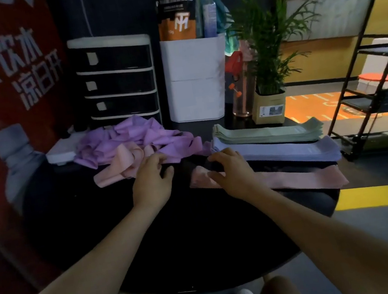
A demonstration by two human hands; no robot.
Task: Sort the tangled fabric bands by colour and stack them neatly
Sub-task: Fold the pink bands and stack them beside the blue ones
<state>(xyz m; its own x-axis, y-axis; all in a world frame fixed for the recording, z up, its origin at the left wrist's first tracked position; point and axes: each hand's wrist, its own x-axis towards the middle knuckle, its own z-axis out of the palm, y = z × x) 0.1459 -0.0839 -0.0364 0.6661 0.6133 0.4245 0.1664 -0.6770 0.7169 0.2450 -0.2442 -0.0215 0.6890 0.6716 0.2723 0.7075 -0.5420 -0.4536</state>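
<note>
Left hand sat at the near edge of the tangle, fingers loosely curled, tips touching the fabric where a peach band met the purple ones. Couldn't tell if it actually pinched anything; looked more like a hold-down so the pile wouldn't drag.

Right hand was on the left end of the pink band, fingers bent over a dark band lying between my hands. Whether it gripped the dark one or only pressed on the pink end, I couldn't tell: too dark against the black table.

Pink band lay flat, running right toward the table edge, nearest to me. My read: it was the start of a pink stack, laid parallel to the others so all the piles line up.

Behind it, a lavender stack, and a green stack lapping its far side. Both flat and squared, ends aligned, so those colours looked mostly done.

Tangle was still mostly purple with a few peach pieces at the front, left of the stacks. Judged roughly halfway.

Past that: drawer unit, white bin, potted plant at the back of the table.
</note>
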